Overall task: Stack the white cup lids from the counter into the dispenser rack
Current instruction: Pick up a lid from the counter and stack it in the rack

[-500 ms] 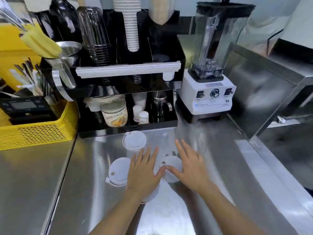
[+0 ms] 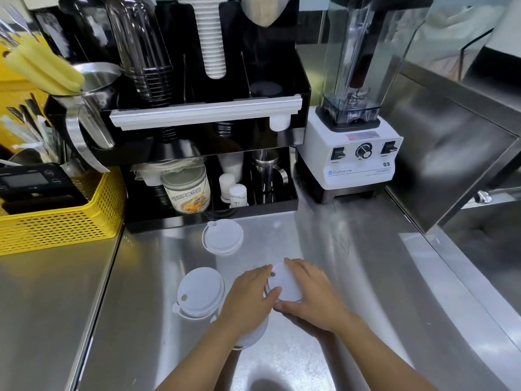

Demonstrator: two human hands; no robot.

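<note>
Several white cup lids lie on the steel counter (image 2: 352, 277). One lid (image 2: 223, 236) rests near the black dispenser rack (image 2: 203, 114); another lid (image 2: 200, 295) lies to the left of my hands. My right hand (image 2: 313, 297) grips a tilted lid (image 2: 283, 285) by its edge. My left hand (image 2: 248, 299) touches that lid's left side and covers a further lid (image 2: 251, 338), whose rim shows below my wrist. The rack holds upright stacks of clear and white cups.
A white blender (image 2: 355, 148) stands right of the rack. A yellow basket (image 2: 59, 218) with a scale and a steel pitcher (image 2: 90, 114) sits at the left. Jars and small bottles fill the rack's lower shelf. A raised steel ledge runs along the right.
Both hands have curled in from lying flat. My right hand has lifted and tilted the lid it touched, and my left hand has moved right against it.
</note>
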